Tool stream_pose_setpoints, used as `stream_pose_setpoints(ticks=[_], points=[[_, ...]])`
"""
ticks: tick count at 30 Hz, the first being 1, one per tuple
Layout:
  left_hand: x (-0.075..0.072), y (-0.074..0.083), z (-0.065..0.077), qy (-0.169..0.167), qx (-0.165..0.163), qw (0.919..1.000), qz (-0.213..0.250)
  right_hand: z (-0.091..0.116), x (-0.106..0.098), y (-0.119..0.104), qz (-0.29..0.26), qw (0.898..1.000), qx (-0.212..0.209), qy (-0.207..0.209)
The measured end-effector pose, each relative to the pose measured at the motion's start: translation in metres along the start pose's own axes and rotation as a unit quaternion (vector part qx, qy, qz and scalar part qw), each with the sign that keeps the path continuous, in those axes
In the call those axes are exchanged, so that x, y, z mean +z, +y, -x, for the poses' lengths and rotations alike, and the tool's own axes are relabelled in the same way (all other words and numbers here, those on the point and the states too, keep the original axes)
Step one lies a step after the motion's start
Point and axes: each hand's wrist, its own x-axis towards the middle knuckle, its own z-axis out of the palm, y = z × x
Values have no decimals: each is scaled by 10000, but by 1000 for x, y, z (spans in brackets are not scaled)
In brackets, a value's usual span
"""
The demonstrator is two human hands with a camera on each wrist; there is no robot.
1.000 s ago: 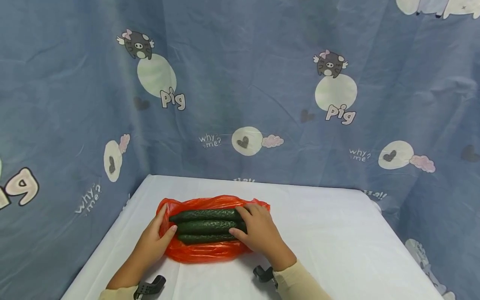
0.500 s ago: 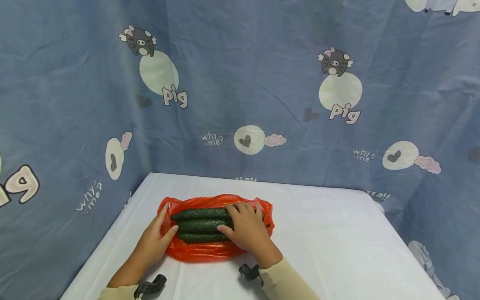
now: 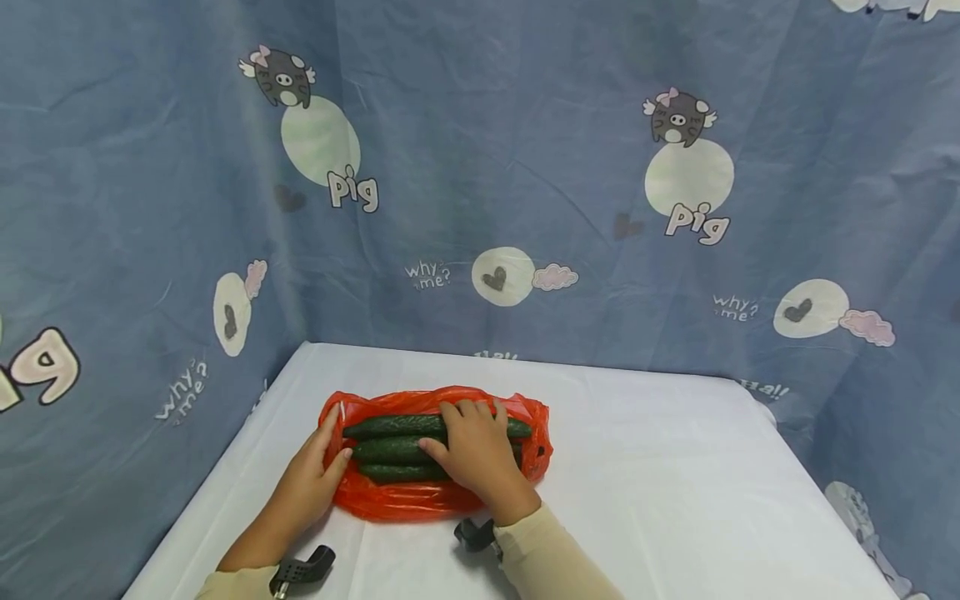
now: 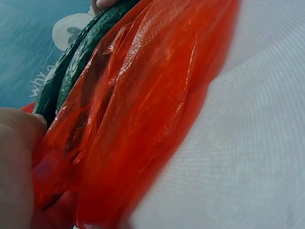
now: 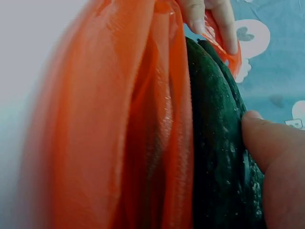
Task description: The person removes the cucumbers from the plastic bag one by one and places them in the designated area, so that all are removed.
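Three dark green cucumbers lie side by side in an opened red plastic bag on the white tabletop. My left hand holds the bag's left end, thumb at the cucumber tips. In the left wrist view, part of a finger shows through the red film below. Across the middle of the cucumbers rests my right hand. Its fingers reach over the far cucumber and its thumb lies along a cucumber's side. My right palm hides the middle of the cucumbers; their right ends show beyond it.
The white-covered table extends to the right of the bag. Behind and at both sides hangs a blue patterned curtain. Black wrist mounts sit at both wrists, close over the tabletop.
My right hand has slid left along the cucumbers from their right ends to their middle, uncovering the right ends and the bag there. My left hand stays at the bag's left end.
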Motion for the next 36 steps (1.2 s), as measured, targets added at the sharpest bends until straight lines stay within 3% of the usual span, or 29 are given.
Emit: stream_pose_setpoints(ticks=[7,27,36], points=[[-2,3,7,-224,-284,9993,-47,4,6,-4,-149,9998,153,30],[3,5,1,-29,64,9999,-93,5,6,1,-16,9974,6,723],[2,3,0,-26,-15,9999,-97,4,5,2,28,9965,-134,830]])
